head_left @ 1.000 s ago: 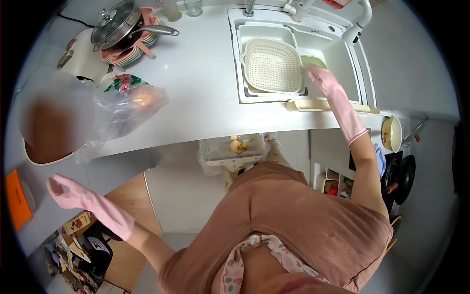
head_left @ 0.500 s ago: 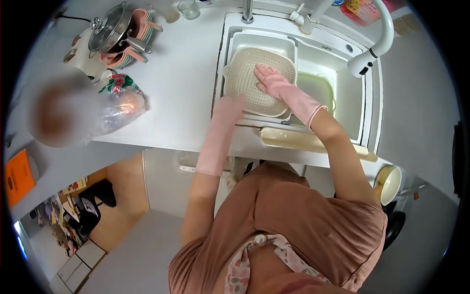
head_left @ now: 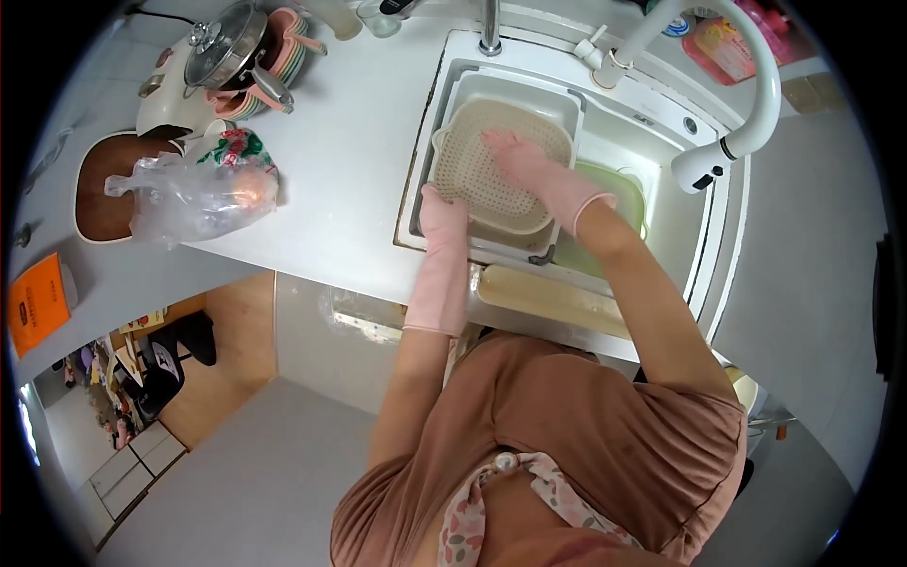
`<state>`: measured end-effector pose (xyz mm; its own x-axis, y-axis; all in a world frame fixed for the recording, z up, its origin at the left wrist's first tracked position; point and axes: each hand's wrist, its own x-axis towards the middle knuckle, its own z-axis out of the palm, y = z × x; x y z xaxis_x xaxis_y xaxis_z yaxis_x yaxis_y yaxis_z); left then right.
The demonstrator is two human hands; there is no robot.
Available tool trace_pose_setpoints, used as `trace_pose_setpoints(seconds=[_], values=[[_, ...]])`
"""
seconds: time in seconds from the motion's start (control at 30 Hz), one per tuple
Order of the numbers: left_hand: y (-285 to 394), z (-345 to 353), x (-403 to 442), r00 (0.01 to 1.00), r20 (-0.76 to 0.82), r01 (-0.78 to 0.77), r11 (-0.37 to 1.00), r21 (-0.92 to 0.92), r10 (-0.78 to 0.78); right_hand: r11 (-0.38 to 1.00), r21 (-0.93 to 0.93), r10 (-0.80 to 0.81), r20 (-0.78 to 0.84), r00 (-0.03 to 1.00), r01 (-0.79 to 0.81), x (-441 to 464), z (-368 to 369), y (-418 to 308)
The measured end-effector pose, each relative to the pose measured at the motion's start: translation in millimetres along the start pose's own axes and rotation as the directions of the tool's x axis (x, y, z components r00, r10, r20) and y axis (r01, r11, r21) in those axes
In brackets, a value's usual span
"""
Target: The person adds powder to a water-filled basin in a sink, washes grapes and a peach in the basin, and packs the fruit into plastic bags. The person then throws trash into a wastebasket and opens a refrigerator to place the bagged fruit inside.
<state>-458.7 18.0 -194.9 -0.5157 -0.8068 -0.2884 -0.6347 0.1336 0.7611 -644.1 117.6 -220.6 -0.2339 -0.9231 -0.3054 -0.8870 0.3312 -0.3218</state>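
A cream colander [head_left: 463, 142] full of small holes sits in the white basin [head_left: 491, 81] at the left of the sink. My left hand [head_left: 442, 213], in a pink rubber glove, is closed on the colander's near left edge; its fingertips are partly hidden. Inside the colander lies my right hand [head_left: 518, 159], gloved in the same pink, its fingers stretched out against the perforated surface. No cloth or sponge shows under it. In the sink compartment to the right, a green basin [head_left: 619, 194] is partly covered by my right forearm.
A white faucet [head_left: 756, 90] arches over the sink's right side; a metal tap [head_left: 489, 28] stands behind. On the left counter are a lidded pan [head_left: 227, 57], stacked pink-handled bowls [head_left: 288, 47], a plastic bag [head_left: 208, 194] and a brown-bottomed container [head_left: 104, 189]. A cream trough [head_left: 548, 298] lines the sink's front.
My right hand has slid slightly left across the inside of the colander. The left hand now grips the colander's edge more closely. The camera view has shifted somewhat.
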Motion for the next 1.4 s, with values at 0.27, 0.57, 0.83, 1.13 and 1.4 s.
trace_pose_setpoints(seconds=[0.27, 0.57, 0.83, 1.13, 1.4], values=[[-15.3, 7.7, 3.4, 0.995, -0.031, -0.094, 0.99, 0.105, 0.098, 0.922, -0.262, 0.265, -0.111, 0.958, -0.285, 5.5, 3.6, -12.1], [9.7, -4.3, -5.3, 0.995, -0.062, -0.069, 0.989, 0.134, 0.078, 0.975, -0.196, 0.164, 0.317, 0.934, -0.105, -37.0, -34.0, -52.3], [30.9, -15.0, -17.9, 1.0, -0.01, 0.008, 0.994, 0.107, -0.007, 0.878, -0.371, 0.386, 0.172, 0.906, -0.304, -44.8, -3.5, -62.3], [-14.5, 4.0, 3.6, 0.992, 0.014, -0.127, 0.985, 0.121, 0.126, 0.322, 0.931, 0.49, -0.009, 0.872, -0.171, -164.6, -64.1, 56.0], [35.3, -55.0, -19.8, 0.962, 0.026, -0.26, 0.888, 0.38, 0.271, 0.305, 0.553, 0.768, 0.338, 0.544, -0.775, -208.7, 101.6, 112.2]])
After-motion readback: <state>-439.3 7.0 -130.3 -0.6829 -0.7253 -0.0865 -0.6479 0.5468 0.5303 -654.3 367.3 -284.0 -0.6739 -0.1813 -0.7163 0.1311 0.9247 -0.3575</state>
